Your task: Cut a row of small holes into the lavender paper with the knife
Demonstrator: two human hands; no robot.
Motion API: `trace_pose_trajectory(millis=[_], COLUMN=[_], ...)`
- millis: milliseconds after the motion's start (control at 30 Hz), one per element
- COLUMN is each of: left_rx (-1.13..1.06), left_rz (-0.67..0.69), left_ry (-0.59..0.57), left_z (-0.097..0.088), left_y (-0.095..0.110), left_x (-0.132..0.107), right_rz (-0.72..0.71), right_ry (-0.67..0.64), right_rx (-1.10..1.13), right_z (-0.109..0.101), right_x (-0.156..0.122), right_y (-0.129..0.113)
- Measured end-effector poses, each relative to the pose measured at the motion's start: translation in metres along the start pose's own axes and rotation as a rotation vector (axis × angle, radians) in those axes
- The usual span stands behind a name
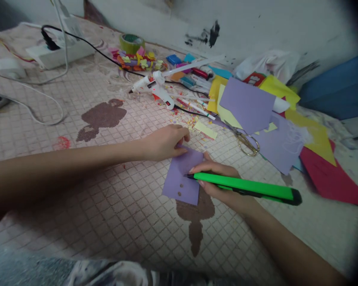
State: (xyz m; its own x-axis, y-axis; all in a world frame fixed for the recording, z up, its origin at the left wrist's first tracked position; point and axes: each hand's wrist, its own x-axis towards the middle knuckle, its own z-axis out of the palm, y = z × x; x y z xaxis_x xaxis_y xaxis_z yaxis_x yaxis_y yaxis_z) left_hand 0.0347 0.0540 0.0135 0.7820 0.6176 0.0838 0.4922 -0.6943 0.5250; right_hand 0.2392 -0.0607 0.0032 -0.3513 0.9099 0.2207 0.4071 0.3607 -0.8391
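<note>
A piece of purple paper lies on the patterned tablecloth, with two small round holes near its lower edge. My left hand grips its top edge, fingers curled and the thumb over the paper. In my right hand is a green utility knife, gripped near its front end. The dark tip of the knife meets the paper just above the holes, its body pointing away to the right. Whether the tip has gone through the paper, I cannot tell.
Beyond my hands rests a white glue gun, its cord trailing right. Gold-handled scissors lie beside coloured paper sheets. Green tape stands near the wall. A power strip with cables occupies the back left. Paper scraps are scattered around.
</note>
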Motion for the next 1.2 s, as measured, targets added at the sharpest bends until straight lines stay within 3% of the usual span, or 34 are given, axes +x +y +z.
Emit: trace_pose_trajectory(millis=[133, 367, 600, 900, 967, 1067, 1200], left_rx=[0.004, 0.015, 0.026, 0.157, 0.213, 0.152, -0.045], left_rz=[-0.023, -0.141, -0.169, -0.283, -0.232, 0.022, 0.358], left_ry=[-0.057, -0.114, -0.134, -0.233, -0.084, 0.107, -0.035], left_z=[-0.005, -0.017, -0.022, -0.031, -0.028, -0.020, -0.007], left_y=[0.001, -0.002, 0.000, -0.002, -0.001, 0.005, 0.011], left_x=[0.011, 0.003, 0.003, -0.032, -0.038, -0.045, -0.058], right_rz=[-0.022, -0.105, -0.158, -0.119, -0.102, -0.073, -0.066], right_ry=[0.000, -0.100, -0.178, -0.224, -0.234, -0.251, -0.281], right_rx=[-0.006, -0.028, -0.018, 0.114, 0.130, 0.138, 0.142], right_z=[0.000, -0.006, -0.013, -0.012, -0.012, -0.014, -0.017], right_x=[-0.002, 0.001, 0.007, 0.008, 0.009, 0.010, 0.012], right_y=[0.001, 0.005, 0.003, 0.008, 0.008, 0.007, 0.005])
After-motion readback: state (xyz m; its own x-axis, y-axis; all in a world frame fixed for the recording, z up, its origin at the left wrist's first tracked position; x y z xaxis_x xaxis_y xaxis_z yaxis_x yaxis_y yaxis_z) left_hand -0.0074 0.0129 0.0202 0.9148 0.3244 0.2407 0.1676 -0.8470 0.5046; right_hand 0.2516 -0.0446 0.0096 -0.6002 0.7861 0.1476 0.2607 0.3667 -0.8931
